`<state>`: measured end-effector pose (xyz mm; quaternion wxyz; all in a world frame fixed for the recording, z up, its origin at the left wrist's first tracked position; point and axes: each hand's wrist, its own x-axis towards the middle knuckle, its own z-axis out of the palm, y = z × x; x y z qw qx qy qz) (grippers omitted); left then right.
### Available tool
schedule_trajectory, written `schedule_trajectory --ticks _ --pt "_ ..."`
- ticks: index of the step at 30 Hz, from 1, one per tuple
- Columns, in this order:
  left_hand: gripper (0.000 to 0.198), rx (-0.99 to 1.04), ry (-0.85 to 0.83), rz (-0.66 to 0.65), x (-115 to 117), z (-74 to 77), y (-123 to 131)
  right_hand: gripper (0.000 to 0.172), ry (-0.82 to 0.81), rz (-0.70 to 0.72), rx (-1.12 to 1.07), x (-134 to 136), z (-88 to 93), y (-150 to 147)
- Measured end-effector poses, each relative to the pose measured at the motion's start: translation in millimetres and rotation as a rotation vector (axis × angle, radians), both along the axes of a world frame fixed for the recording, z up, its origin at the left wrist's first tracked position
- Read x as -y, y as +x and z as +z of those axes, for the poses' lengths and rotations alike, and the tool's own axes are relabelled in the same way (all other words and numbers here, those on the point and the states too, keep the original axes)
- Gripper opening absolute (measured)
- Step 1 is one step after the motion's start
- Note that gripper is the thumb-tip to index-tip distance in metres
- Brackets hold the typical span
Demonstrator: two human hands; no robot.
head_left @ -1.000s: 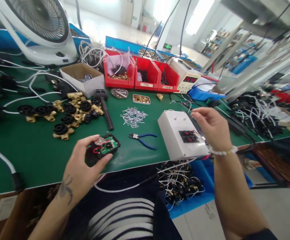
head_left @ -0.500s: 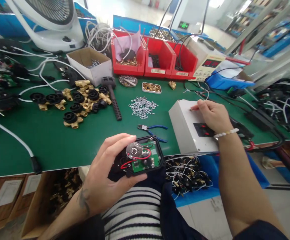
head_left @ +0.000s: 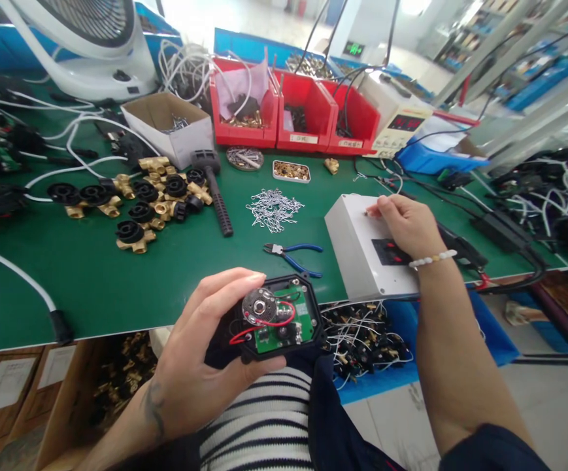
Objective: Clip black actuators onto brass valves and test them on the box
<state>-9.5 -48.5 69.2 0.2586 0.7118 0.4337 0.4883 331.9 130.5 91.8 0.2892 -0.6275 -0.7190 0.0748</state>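
My left hand [head_left: 200,340] is closed around a black plastic housing [head_left: 316,307], its open side tilted up towards me. Inside sit a green circuit board [head_left: 304,317], a round metal motor [head_left: 259,306] and red wires. My right hand [head_left: 408,222], a beaded bracelet at its wrist, rests over a light grey control box [head_left: 350,245]. Its thumb and forefinger pinch a small metal switch on the box top, mostly hidden by the fingers. A dark panel with red parts [head_left: 386,252] lies under the palm. Blue-handled cutting pliers [head_left: 300,252] lie between housing and box.
Brass valve bodies with black caps [head_left: 156,196], a black mallet [head_left: 219,196] and wire clips [head_left: 274,209] lie on the green table. Behind them stand red bins [head_left: 249,131], a white carton [head_left: 170,127], a fan [head_left: 102,59] and a power supply [head_left: 394,118]. Blue bins [head_left: 376,386] hang below.
The view has shifted slightly, so the bench things appear a little further left. The housing is tilted a bit differently in my left hand. My right hand stays on the box.
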Motion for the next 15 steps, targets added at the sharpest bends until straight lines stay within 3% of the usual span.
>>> schedule_trajectory --ticks 9,15 --pt "0.062 0.014 0.011 -0.018 2.6 -2.1 -1.7 0.046 -0.036 -0.006 -0.004 2.1 2.8 -3.5" --pt "0.051 -0.125 -0.081 0.129 -23.9 -15.1 -0.3 0.043 -0.07 -0.05 0.001 1.7 5.8 -2.3"
